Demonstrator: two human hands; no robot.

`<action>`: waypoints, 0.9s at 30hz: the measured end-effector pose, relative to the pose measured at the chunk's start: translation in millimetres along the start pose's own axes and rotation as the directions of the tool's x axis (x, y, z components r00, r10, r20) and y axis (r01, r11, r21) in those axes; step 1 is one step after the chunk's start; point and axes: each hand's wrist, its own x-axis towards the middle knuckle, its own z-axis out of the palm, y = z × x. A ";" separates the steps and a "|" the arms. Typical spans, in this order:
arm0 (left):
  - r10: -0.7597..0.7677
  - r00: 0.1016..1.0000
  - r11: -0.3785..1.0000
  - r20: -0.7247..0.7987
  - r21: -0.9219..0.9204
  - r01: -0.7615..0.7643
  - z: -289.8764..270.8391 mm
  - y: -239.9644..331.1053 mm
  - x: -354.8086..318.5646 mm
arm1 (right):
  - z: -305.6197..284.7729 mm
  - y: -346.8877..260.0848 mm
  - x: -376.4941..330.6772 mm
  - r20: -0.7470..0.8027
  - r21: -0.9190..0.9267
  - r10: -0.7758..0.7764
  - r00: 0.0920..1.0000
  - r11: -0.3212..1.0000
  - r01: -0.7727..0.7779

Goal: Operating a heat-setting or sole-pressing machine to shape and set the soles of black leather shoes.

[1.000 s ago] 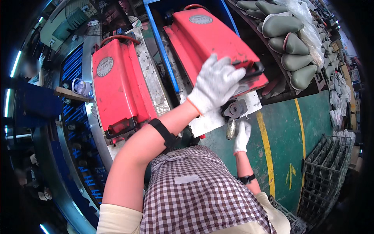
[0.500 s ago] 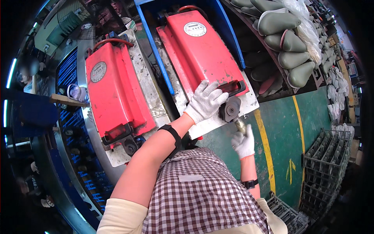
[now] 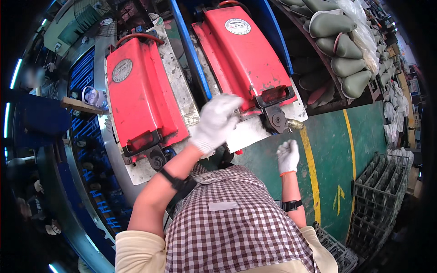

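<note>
Two red machine covers stand side by side, a left cover (image 3: 132, 93) and a right cover (image 3: 243, 57), each with a round label and a black front handle. Below the right cover's black handle (image 3: 275, 96) is a dark cam lever (image 3: 276, 119) with a worn, brass-coloured grip (image 3: 296, 124) pointing right. My left hand (image 3: 216, 123), in a white knit glove, hovers by the right machine's front left corner; motion smears its fingers. Just below the brass-coloured grip and apart from it, my gloved right hand (image 3: 287, 157) has loosely bent fingers and appears to hold nothing.
At the upper right, a rack holds several olive-green shoe-shaped forms (image 3: 348, 66) beside clear plastic film. A wire rack (image 3: 380, 195) stands at the far right on the green floor with yellow lines. Blue metal rails (image 3: 193, 50) rise between the machines. Other people are at the left.
My right hand has let go of the brass-coloured grip and dropped slightly. That grip has swung from pointing down to pointing right. My left hand has left the right cover, moving left.
</note>
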 end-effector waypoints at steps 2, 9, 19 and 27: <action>-0.131 0.985 0.987 -0.110 0.076 0.140 -53.6 7.1 -32.5 | 11.5 13.1 -19.5 0.039 -0.220 0.099 0.994 0.971 -0.088; -0.369 0.884 0.815 -0.287 0.356 0.456 -161.8 -1.0 -159.5 | 112.8 35.4 -76.6 0.423 -0.788 0.597 0.681 0.614 -0.049; -0.546 0.835 0.642 0.069 0.674 0.365 -166.9 -13.9 -145.9 | 235.6 129.4 -158.8 0.428 -0.854 0.848 0.312 0.267 0.447; -0.520 0.854 0.640 0.016 0.669 0.377 -161.3 -16.7 -152.5 | 228.1 158.5 -169.9 0.420 -0.908 0.751 0.511 0.356 0.222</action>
